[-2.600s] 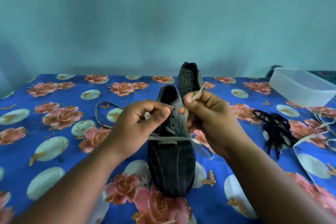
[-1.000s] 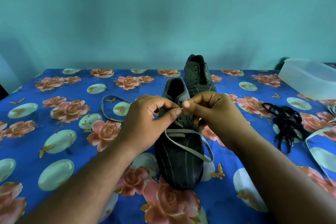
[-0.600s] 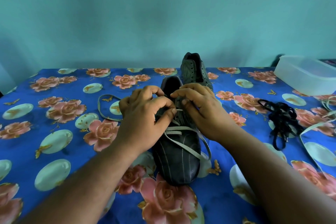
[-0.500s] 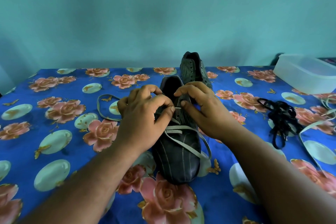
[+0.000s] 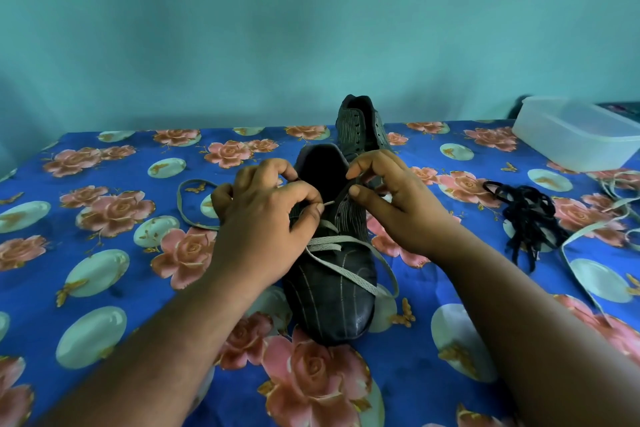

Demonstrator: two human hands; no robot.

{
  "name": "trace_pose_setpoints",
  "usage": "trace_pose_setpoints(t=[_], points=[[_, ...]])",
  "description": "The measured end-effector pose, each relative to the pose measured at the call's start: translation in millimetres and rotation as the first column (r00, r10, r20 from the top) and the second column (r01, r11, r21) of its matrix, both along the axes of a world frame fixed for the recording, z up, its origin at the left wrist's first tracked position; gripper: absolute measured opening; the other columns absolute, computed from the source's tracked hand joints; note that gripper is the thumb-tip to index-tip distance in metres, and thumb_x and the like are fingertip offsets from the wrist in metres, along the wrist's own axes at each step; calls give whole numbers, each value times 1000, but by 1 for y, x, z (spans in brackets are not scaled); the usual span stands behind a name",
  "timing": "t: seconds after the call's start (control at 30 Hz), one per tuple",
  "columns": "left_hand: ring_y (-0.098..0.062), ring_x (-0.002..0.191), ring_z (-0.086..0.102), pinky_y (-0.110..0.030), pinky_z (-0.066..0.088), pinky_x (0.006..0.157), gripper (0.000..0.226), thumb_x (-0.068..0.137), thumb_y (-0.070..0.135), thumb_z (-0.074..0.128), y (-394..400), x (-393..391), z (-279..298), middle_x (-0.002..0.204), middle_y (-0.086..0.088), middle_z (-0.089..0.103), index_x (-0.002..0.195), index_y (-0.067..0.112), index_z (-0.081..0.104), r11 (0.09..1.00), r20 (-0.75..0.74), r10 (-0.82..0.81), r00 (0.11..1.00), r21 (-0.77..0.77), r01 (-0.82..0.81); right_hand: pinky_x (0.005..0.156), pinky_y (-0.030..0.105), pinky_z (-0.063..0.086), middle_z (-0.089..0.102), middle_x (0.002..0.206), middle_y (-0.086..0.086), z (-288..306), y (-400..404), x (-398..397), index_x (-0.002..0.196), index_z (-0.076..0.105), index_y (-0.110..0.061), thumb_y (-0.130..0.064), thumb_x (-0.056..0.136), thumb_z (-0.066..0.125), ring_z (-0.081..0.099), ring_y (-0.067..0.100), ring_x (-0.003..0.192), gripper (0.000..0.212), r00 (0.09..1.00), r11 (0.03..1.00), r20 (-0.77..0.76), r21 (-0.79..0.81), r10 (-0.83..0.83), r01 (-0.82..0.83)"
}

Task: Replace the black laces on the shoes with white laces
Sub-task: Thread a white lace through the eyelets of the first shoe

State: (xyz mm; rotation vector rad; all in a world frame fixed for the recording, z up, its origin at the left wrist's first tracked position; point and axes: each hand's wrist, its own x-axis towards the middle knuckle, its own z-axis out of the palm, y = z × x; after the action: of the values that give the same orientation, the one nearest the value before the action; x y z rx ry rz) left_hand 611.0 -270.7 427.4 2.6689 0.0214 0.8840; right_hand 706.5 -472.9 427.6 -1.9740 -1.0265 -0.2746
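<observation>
Pinching the white lace (image 5: 341, 242) tip in my left hand (image 5: 263, 222) while my right hand (image 5: 394, 204) grips the near shoe (image 5: 332, 295), I've crossed only its lowest eyelets; the far shoe (image 5: 360, 123) sits unlaced, black laces (image 5: 528, 215) discarded.

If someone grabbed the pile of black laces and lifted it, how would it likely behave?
The black laces lie in a loose tangle, so they would probably hang limp and come up clumped. Thin cords, likely light. Trailing ends might drag across the floral cloth.

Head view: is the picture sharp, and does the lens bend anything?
Head view: soft, even light with a teal cast; no glare. The near shoe and white lace are fairly sharp. The plastic box near the right edge looks stretched by the wide-angle lens.
</observation>
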Motion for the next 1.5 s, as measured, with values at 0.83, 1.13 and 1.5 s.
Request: trace_pose_setpoints(t=[0.83, 1.13, 1.5], points=[[-16, 122, 39, -31, 11, 89, 18, 87, 49, 58, 8, 0, 4, 124, 16, 48, 93, 42, 73, 982, -90, -183, 979, 37, 187, 87, 24, 48, 57, 112, -8, -2, 2, -1, 111, 57, -32, -12, 101, 59, 58, 16, 102, 22, 1000, 998, -31, 70, -2, 4], [-14, 122, 40, -40, 24, 99, 10, 89, 37, 74, 1, 3, -2, 118, 18, 47, 97, 43, 75, 967, -149, -188, 971, -204, 155, 92, 35, 55, 67, 103, -5, 3, -2, -4, 108, 64, -20, -19, 93, 74, 66, 18, 101, 18, 973, 993, -227, 121, 38, -10], [-2, 114, 54, -32, 48, 100, 28, 92, 47, 70, 15, 5, -4, 111, 22, 53, 117, 36, 69, 798, 10, -433, 901, -462, 388, 75, 37, 54, 72, 86, -7, 7, -6, -11, 91, 75, -26, -24, 88, 79, 67, 17, 80, 5, 990, 993, -123, -87, 72, -83]])
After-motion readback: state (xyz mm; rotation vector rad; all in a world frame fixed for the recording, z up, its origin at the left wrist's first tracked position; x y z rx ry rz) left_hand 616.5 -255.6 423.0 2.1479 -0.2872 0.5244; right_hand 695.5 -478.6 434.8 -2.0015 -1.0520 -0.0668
